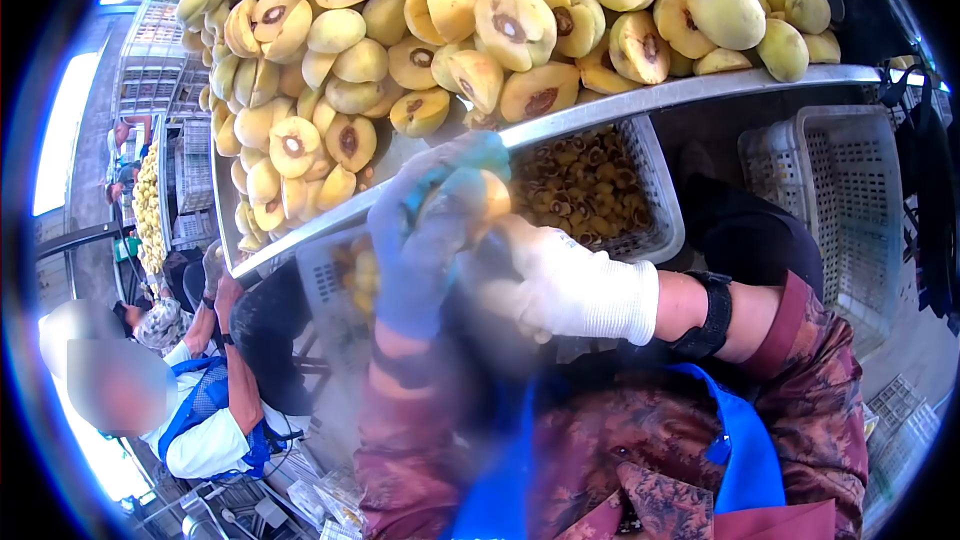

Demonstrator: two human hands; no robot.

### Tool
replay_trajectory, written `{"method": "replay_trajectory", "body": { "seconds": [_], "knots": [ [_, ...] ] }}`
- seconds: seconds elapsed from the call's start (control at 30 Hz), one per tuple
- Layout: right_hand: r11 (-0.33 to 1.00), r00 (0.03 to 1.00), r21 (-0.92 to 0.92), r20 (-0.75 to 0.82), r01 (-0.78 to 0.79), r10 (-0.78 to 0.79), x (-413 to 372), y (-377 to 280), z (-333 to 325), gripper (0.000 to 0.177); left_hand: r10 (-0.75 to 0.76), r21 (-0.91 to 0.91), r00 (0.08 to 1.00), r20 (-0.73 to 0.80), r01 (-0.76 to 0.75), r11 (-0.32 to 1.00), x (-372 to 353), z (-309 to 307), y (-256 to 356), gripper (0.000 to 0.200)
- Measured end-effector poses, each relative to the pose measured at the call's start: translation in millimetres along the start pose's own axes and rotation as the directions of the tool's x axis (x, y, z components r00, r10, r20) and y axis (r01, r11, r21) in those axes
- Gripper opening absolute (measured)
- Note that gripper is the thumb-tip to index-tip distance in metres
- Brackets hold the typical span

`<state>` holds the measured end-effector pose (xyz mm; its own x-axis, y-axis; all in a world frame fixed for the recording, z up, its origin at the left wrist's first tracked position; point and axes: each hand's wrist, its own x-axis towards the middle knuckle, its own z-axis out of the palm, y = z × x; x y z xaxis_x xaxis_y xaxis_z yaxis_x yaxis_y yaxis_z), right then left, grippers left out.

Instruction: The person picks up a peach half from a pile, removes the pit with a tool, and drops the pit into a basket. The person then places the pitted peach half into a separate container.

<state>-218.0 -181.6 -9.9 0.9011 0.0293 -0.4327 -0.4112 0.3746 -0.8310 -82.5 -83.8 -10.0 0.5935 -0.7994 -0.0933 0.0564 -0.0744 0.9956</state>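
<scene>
My left hand (pixel 415 230), in a blue-grey glove with teal on the fingers, is curled around a yellow peach (pixel 494 194), blurred by motion. Close against it is my right hand (pixel 560 280) in a white knit glove, its fingers closed. What the right hand grips is hidden by blur. Both hands are just below the metal table edge (pixel 590 118). Beyond that edge lies a heap of halved yellow peaches (pixel 515 28), many with brown pits showing.
Under the table edge a white crate (pixel 660 195) holds many brown pits (pixel 580 185). Another pale crate (pixel 850 210) stands to the right. At the left sits a co-worker in a blue vest (pixel 205 405). More yellow fruit (pixel 150 210) and stacked crates (pixel 193 170) are farther left.
</scene>
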Motion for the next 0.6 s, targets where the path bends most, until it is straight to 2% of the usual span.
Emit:
{"method": "replay_trajectory", "body": {
  "seconds": [0.07,0.13,0.17,0.27,0.4,0.53,0.6],
  "knots": [
    [1.000,0.999,0.028,0.034,-0.006,0.005,-1,-1,-1,0.027,-0.021,0.109,0.996,0.086,0.012,0.994,4,-3,9,0.038],
    [0.988,0.989,0.140,0.144,-0.063,0.043,-8,-15,-6,0.028,-0.061,0.140,0.988,0.143,0.041,0.989,6,-6,12,0.040],
    [0.976,0.978,0.193,0.201,-0.098,0.059,-11,-20,-8,0.029,-0.087,0.116,0.984,0.158,0.069,0.991,5,-8,12,0.041],
    [0.931,0.951,0.364,0.291,-0.009,-0.105,-2,6,-4,0.017,-0.124,0.049,0.978,0.165,0.118,0.992,3,-7,12,0.040],
    [0.822,0.893,0.536,0.442,-0.195,-0.077,-8,7,-9,0.012,-0.128,-0.037,0.982,0.136,0.135,0.990,-4,1,18,0.042],
    [0.630,0.831,0.685,0.546,-0.366,-0.110,-10,6,-9,0.016,-0.058,-0.174,0.997,0.051,0.066,0.983,-9,7,14,0.050],
    [0.573,0.806,0.700,0.582,-0.426,-0.112,-13,-2,-10,0.019,0.064,-0.169,0.998,0.024,-0.059,0.984,-6,13,8,0.060]
  ]
}}
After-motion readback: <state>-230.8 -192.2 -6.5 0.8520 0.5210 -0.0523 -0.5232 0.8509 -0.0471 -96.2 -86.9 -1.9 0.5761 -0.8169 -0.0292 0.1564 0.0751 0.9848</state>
